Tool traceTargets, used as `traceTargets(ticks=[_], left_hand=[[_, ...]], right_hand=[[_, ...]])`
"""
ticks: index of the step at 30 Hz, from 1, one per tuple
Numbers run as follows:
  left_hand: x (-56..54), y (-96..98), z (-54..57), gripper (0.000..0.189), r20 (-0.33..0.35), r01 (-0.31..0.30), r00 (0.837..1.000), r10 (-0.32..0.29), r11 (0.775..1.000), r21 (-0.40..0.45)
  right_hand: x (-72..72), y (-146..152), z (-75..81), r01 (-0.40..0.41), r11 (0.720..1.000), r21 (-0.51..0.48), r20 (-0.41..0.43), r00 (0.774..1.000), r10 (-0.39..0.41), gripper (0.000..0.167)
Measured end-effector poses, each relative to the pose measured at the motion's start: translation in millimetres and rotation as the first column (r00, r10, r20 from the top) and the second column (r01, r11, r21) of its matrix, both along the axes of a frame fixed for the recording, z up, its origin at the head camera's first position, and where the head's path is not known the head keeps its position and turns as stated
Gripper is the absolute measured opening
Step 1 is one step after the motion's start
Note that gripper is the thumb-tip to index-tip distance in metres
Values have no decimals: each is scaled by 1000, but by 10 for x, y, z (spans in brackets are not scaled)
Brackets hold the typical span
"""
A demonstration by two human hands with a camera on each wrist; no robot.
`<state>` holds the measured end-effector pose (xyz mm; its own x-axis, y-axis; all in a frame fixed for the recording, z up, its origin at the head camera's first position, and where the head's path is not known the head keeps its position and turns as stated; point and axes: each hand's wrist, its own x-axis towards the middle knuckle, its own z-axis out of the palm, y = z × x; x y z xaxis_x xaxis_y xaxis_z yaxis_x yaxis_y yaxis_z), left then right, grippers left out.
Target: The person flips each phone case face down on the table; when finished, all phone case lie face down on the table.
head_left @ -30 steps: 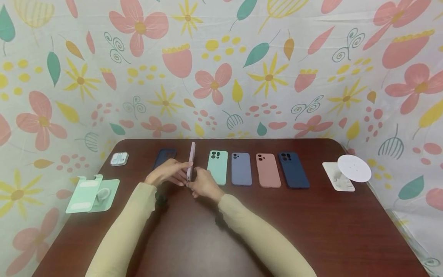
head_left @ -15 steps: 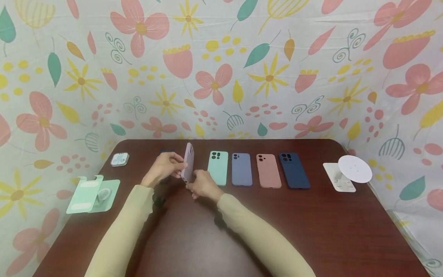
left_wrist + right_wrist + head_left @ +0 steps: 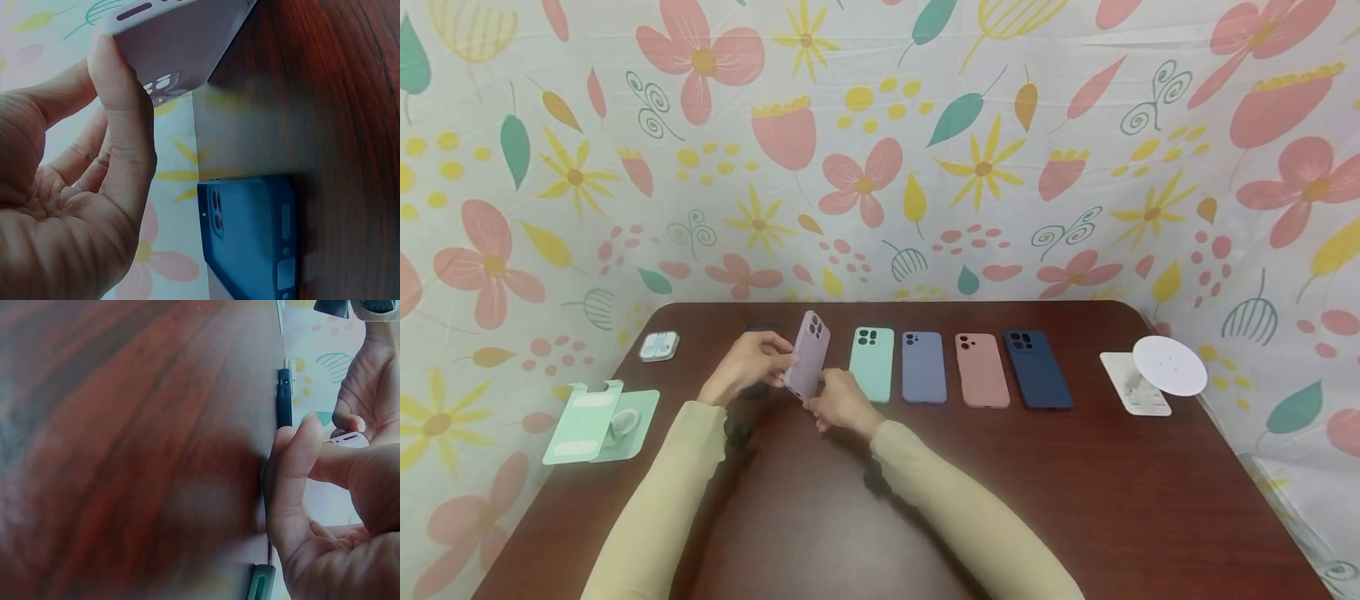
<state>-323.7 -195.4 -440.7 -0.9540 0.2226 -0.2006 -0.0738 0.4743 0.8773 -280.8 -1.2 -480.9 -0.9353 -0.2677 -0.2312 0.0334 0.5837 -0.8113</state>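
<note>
A lilac phone case stands upright and tilted at the back left of the table. My left hand pinches its left side. The right hand grips its lower right corner, fingers curled. In the left wrist view the hollow inside of the lilac case shows, with camera holes at its far end. A navy phone case lies behind the left hand, mostly covered in the head view. Right of the hands lies a mint phone case. In the right wrist view only an edge of the lilac case shows.
Rightward in the row lie a blue-grey case, a pink case and a dark blue case. A white stand is at the right. A mint stand and boxed earphones sit at the left of the brown table.
The lilac case has turned from edge-on until its back faces the head camera, its upper end leaning slightly left then right. My left hand has shifted a little left; the right hand stays nearly still.
</note>
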Motion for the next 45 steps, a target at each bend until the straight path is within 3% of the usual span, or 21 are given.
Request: traceTargets(ticks=[9, 17, 22, 29, 37, 45], left_hand=[[7, -26, -19, 35, -10, -4, 1000, 4, 1000, -31], [12, -22, -55, 32, -25, -12, 1000, 10, 997, -71], [0, -11, -79, 31, -39, -10, 999, 6, 995, -104], [-2, 39, -128, 30, -56, -12, 998, 4, 991, -134], [-3, 82, -159, 29, -75, 23, 996, -38, 981, -192], [-13, 148, -151, 28, -100, 35, 993, -64, 962, -270]], right_hand=[[12, 8, 3, 16, 1000, 14, -22, 1000, -15, 51], [14, 32, 9, 24, 999, 45, -55, 998, -22, 29], [-5, 40, -30, 24, 997, 77, -79, 997, -18, 27], [16, 53, 28, 51, 998, 48, -37, 998, -49, 23], [-236, 46, -376, 41, 996, 77, -45, 998, -38, 11], [-278, 55, -449, 51, 995, 91, -75, 996, -44, 13]])
